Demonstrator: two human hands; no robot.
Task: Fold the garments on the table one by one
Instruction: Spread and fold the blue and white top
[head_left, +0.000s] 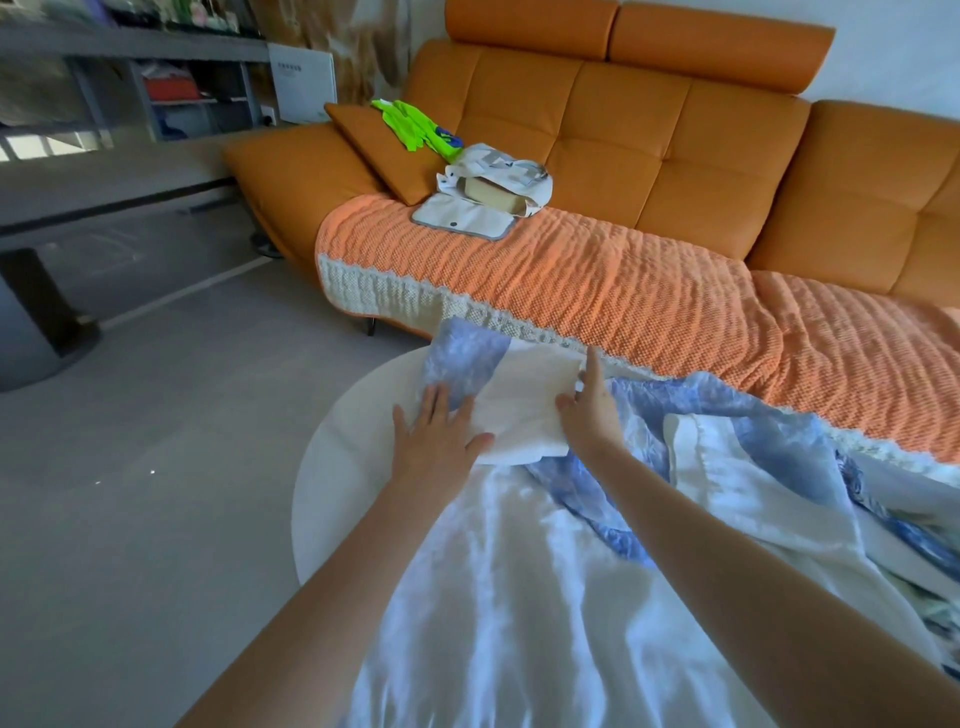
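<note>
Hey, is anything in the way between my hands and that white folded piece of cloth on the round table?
Nothing visible. The left hand lies flat across the white folded cloth panel and the blue patterned fabric; the right hand touches the panel's right edge.

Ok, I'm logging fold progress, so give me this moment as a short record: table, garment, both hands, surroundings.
table: round, white
garment: blue and white, spread on the table, white panel folded over at its far end
left hand: flat, at the panel's left edge
right hand: on the panel's right edge; grip unclear
beyond: orange sofa with a bag
</note>
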